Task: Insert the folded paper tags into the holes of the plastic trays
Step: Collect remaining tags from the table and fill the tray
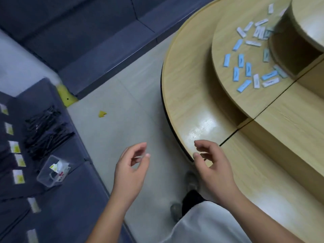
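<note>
Several blue and white folded paper tags lie scattered on the raised middle tier of a round wooden table at the upper right. A pile of black plastic trays lies on a dark blue sofa at the left. My left hand hovers over the floor with fingers curled and apart, holding nothing. My right hand hangs at the table's near edge, fingers loosely apart and empty. Both hands are far from the tags and from the trays.
A clear plastic box with small items stands on the sofa beside the trays. White and yellow cards lie in a row along the sofa's left part. A yellow scrap lies on the grey floor. My shoe shows below the hands.
</note>
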A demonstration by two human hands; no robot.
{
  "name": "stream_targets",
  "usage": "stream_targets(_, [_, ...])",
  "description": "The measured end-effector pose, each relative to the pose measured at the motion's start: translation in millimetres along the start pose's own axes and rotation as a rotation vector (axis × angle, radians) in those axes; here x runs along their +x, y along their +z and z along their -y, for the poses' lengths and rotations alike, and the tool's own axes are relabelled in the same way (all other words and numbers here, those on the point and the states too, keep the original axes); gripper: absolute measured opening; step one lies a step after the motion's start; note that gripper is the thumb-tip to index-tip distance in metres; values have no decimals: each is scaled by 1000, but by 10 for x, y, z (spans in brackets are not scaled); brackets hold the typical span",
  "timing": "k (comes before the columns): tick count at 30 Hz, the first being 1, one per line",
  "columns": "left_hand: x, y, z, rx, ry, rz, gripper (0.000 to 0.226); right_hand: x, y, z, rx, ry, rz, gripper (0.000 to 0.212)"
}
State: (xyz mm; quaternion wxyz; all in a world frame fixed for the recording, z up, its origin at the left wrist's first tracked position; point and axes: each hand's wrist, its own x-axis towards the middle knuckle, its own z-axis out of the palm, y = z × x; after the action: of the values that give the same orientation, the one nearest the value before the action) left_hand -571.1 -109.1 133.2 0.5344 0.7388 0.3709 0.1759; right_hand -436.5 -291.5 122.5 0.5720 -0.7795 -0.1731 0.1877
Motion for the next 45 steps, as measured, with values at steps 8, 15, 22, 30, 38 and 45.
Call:
stream_targets(8, [1619, -194, -52, 28, 4, 22, 35, 1487, 606, 114, 21, 53, -47, 28])
stream_targets(15, [2980, -232, -431, 43, 87, 94, 28, 2541, 873, 419, 9, 50, -97, 29])
stream_targets(22, [4535, 232, -652, 114, 136, 406, 31, 3511, 988, 370, 0, 161, -330, 29])
stream_targets(30, [6340, 1308, -1074, 183, 381, 897, 33, 4317, 990, 395, -73, 405, -915, 38])
stream_targets(38, [6510, 2649, -1540, 360, 747, 1301, 42, 4213, 853, 305, -98, 648, -1335, 37])
stream_targets(45, [6136, 3803, -1587, 536, 1424, 1382, 63, 4259, 285, -361, -523, 806, -1238, 67])
